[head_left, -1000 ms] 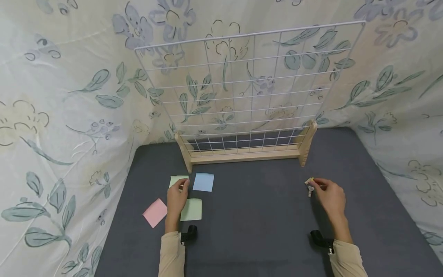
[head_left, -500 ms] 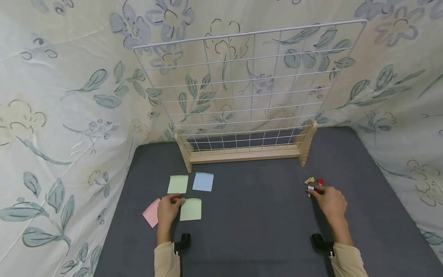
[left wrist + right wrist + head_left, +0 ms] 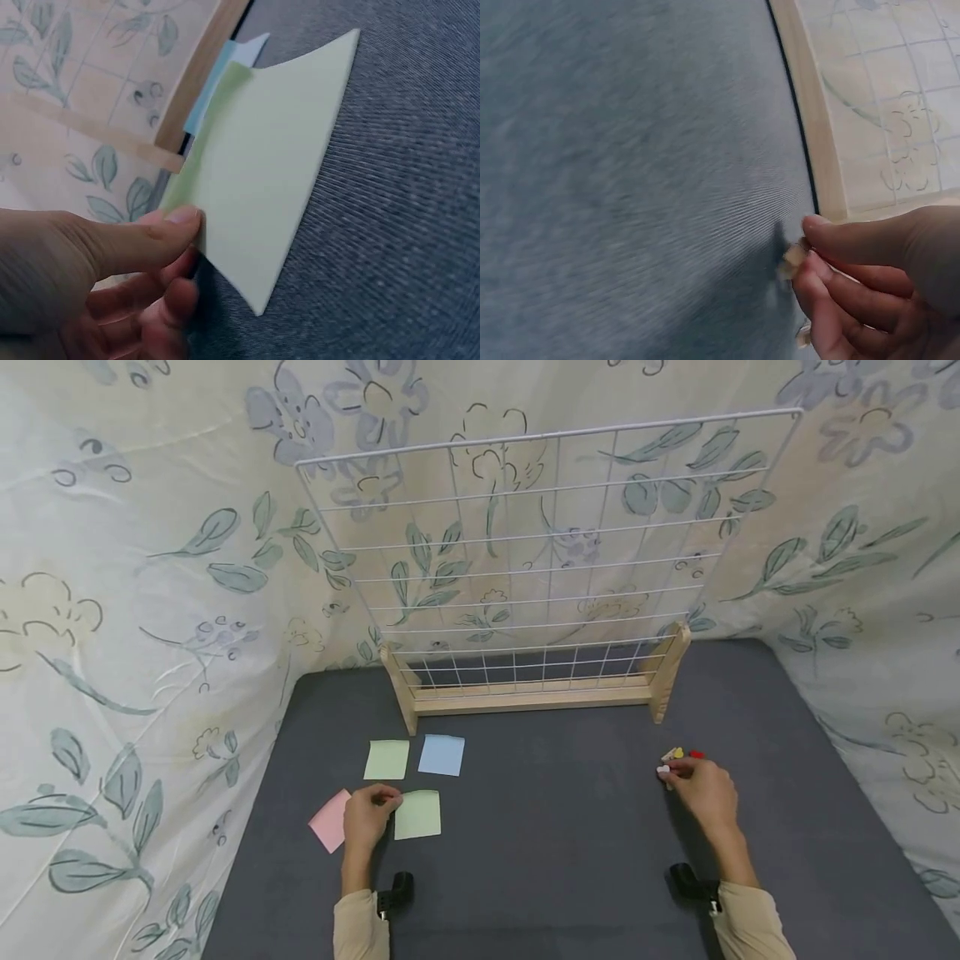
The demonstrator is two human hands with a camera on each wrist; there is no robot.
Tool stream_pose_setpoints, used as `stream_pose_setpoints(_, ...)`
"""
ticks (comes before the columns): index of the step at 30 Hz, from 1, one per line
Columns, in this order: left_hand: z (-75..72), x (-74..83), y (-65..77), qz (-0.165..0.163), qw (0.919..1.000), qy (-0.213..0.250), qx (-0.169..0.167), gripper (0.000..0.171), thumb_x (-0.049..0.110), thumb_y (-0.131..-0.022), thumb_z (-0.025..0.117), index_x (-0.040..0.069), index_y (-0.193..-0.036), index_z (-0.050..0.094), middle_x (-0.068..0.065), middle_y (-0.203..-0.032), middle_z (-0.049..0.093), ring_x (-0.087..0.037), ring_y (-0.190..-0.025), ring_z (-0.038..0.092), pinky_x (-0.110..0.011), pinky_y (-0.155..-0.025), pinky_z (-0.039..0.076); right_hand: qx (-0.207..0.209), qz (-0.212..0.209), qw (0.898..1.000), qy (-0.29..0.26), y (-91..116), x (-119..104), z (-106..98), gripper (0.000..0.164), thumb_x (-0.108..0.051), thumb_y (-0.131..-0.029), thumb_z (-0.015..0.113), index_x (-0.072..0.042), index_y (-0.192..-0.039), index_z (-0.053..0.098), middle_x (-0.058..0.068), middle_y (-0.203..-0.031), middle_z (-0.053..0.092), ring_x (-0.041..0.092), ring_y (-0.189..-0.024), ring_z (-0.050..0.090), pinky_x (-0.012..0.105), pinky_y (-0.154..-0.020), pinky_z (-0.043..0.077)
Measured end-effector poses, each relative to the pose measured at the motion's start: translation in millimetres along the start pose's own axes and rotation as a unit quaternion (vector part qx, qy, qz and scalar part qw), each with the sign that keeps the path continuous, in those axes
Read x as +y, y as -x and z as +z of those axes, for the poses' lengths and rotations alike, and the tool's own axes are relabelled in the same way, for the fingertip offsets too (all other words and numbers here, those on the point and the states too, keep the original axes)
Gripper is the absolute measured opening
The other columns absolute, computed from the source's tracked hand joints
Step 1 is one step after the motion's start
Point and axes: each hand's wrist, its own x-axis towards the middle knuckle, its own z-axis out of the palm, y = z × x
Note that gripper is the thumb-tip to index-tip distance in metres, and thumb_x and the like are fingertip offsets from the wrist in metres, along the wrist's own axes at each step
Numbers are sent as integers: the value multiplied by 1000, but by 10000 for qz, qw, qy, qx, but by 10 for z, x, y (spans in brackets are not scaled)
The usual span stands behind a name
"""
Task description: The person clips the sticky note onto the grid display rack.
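Note:
My left hand [image 3: 366, 817] pinches the near-left green sticky note [image 3: 262, 165] at its upper left corner, thumb on top and fingers under it; in the left wrist view the note curves up. At the right, my right hand [image 3: 707, 792] pinches a small wooden clothespin [image 3: 793, 259] with a white decoration between thumb and fingertips. Just behind that hand lie a clothespin with a yellow decoration [image 3: 678, 752] and a red one [image 3: 696, 754], partly covered by the fingers.
A pink note [image 3: 330, 822], a second green note [image 3: 387, 760] and a blue note [image 3: 442, 755] lie around my left hand. Behind them a white wire grid [image 3: 551, 539] stands on a wooden base [image 3: 532, 701], with a floral cloth [image 3: 187, 627] surrounding the dark table [image 3: 547, 827].
My left hand has come down from the far green note to the near one and pinches its corner. My right hand has left the yellow clothespin and now holds the white one, shifted slightly left.

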Motion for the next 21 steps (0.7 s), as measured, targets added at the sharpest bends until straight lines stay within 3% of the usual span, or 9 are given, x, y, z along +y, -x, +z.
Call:
stream_pose_setpoints(6,-32,-6,-9,-314,9944,879,-494,4,0,-84,75,-1,-87,74,-8,-70,66,-16,-56,57,-26,-39,52,-243,-425,9985,-263,-57,-87,-20,27,-13,-86,75,7,-104,72,17,-84,72,29,-72,68,38,-56,53)
stream_pose_setpoints(13,-34,7,-41,-615,9779,1833,-802,9,-3,-84,73,-5,-93,73,-15,-78,69,-18,-61,63,-32,-44,59,-401,-626,9959,-522,-130,-251,10,26,-18,-91,72,4,-104,74,13,-82,73,20,-68,66,31,-56,52)
stream_pose_setpoints(21,14,77,-120,-399,9591,2632,-959,15,1,-89,70,-10,-100,71,-22,-83,67,-22,-68,65,-38,-51,62,-353,-1075,9903,-802,-244,-509,156,22,-17,-89,74,1,-102,75,14,-85,74,24,-72,69,30,-56,52)
